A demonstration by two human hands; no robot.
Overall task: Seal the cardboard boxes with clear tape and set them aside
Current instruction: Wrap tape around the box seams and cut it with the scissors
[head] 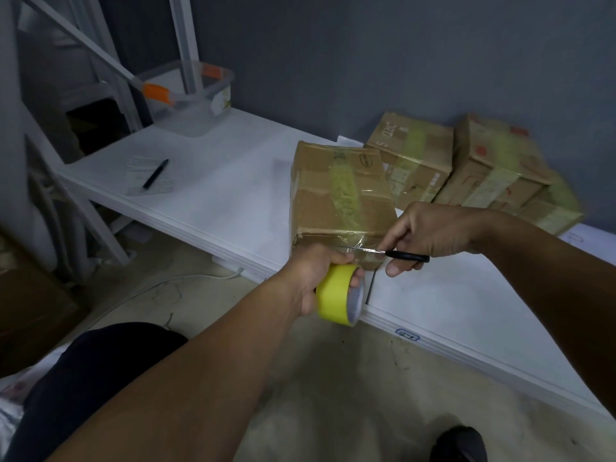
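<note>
- A person's left hand point(316, 271) gripped a yellow-sided roll of clear tape point(338, 295), fingers curled round it, just in front of the near edge of a white bench point(233, 181).
- The right hand point(423, 233) held black-handled scissors point(393, 254), fingers and thumb closed around the handles, with the metal blades pointing left toward the stretch of clear tape running from the roll up to the box.
- The brown cardboard box point(336, 198) nearest the person sat on the bench at its front edge, a strip of clear tape running along its top and down the near face; both hands were close against that near face.
- Behind it, against the grey wall point(333, 61), a second taped cardboard box point(413, 155) stood tilted, with two more taped cardboard boxes point(500, 168) lying beside it to the right.
- Farther left on the bench, a black pen point(155, 174) lay across a sheet of printed paper point(146, 176), well apart from the boxes.
- A clear plastic container with orange clips point(190, 91) stood at the bench's far left end, beside white metal frame posts point(185, 41).
- A white cable point(186, 278) trailed across the beige floor point(333, 378) beneath the bench edge.
- The person's dark-trousered knee point(100, 365) showed at lower left, and a dark shoe point(458, 445) at lower right.
</note>
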